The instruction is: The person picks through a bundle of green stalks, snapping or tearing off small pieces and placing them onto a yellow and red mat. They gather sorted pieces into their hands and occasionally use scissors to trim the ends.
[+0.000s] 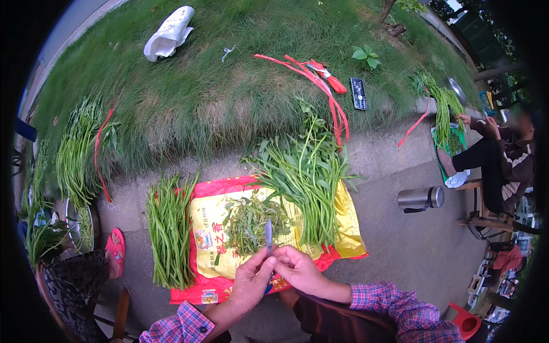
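Grass bank (229, 74): it filled the upper half of the view, from about ten to two o'clock, with red straps (320, 80), a dark flat handset (358, 93) and a white bag (169, 33) lying on it.
Sack sheet (217, 274): a yellow and red sack lay spread on the pavement at the centre, just beyond the hands, serving as the working surface.
Leafy stems (306, 177): a large loose bunch, leaves on, lay at about one o'clock from the hands, across the sack's right part and onto the kerb.
Stripped stems (168, 228): a tidy bare bunch lay at about ten o'clock from the hands, half off the sack's left edge.
Trimmings (249, 220): a small heap of torn leaves lay at twelve o'clock, just beyond the fingertips.
Left hand (251, 283): clenched around the lower end of a single stem.
Right hand (297, 268): fingers pinched on the same stem, touching the left hand.
Single stem (269, 231): thin, pale, held nearly upright between both hands, its tip over the trimmings.
Step, as judged: stripping one stem at a time seemed under way; this stem looked already bare.
Next move, as judged: it would call for releasing the stem toward ten o'clock, then reaching to one o'clock for another.
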Available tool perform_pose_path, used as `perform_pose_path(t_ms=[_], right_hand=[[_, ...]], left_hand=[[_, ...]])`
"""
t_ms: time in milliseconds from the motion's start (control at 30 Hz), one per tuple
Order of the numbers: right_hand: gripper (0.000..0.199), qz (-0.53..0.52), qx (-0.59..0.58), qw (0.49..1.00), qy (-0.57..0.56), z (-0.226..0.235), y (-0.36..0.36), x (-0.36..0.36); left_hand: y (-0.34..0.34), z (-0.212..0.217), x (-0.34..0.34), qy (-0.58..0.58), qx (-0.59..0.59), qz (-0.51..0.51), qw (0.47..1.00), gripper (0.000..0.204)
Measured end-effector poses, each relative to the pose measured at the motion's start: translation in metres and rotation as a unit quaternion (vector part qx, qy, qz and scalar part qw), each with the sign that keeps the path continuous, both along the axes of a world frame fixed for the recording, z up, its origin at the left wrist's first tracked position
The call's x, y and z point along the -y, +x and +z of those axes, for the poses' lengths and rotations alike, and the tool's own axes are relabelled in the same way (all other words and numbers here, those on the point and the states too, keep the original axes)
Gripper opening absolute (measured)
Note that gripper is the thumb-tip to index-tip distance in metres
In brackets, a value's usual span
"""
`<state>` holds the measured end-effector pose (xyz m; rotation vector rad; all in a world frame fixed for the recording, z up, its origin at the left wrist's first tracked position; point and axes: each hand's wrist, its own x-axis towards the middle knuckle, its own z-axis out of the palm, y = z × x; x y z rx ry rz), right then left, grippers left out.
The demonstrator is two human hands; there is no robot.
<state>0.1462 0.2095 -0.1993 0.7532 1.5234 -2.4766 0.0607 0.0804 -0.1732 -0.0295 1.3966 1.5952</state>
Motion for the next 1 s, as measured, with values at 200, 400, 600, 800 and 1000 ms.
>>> perform_pose_path(t_ms=[200,400,600,800,1000], right_hand=[[0.028,0.228,-0.046,0.915,0.33,0.005,-0.001,0.003],[0.026,0.183,-0.18,0.808,0.531,0.061,-0.034,-0.024],[0.04,0.281,-0.159,0.715,0.621,0.023,-0.04,-0.013],[0.025,0.374,-0.11,0.728,0.564,-0.013,-0.028,-0.001],[0.015,0.255,-0.148,0.777,0.557,-0.016,-0.031,0.001]], left_hand=[[-0.009,-0.016,0.024,-0.028,0.005,0.006,1.0,0.025],[-0.023,-0.024,0.05,-0.179,-0.205,-0.181,0.945,0.017],[-0.019,-0.013,0.052,-0.224,-0.48,-0.294,0.796,0.011],[-0.025,-0.014,0.055,-0.21,-0.497,-0.25,0.804,0.012],[-0.031,-0.009,0.052,-0.189,-0.492,-0.205,0.825,0.011]])
